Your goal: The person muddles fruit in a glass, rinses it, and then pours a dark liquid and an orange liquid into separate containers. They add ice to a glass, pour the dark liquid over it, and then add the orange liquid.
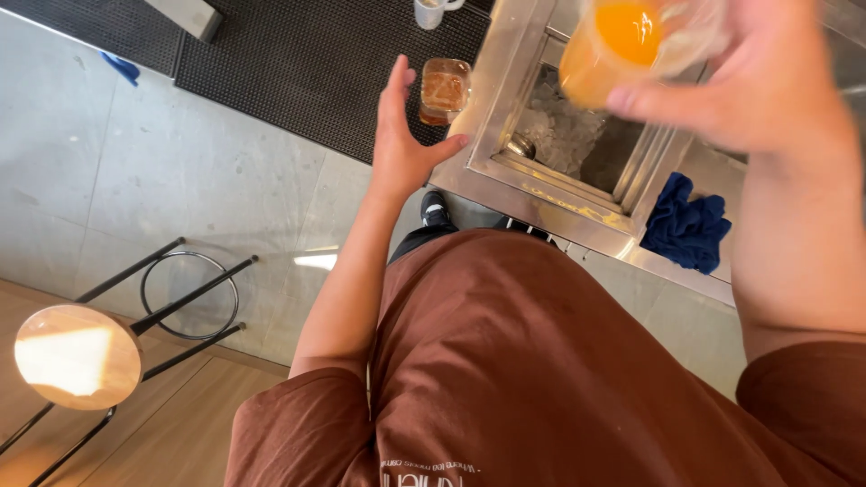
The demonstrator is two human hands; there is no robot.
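Note:
My right hand (767, 81) is raised at the top right, gripping a clear glass of orange drink (618, 45) above a steel ice well (505, 90). Crushed ice and a metal scoop (520, 146) lie inside the well. My left hand (401, 135) hangs open with fingers spread, just left of the well's corner and close to a square glass of amber drink with ice (445, 90), touching neither. My brown shirt fills the lower middle of the view.
A black rubber mat (307, 72) covers the floor beyond the grey tiles. A round wooden stool with black legs (77, 356) stands at the lower left. A blue cloth (687, 225) lies on the steel counter. A white cup (431, 13) sits at the top.

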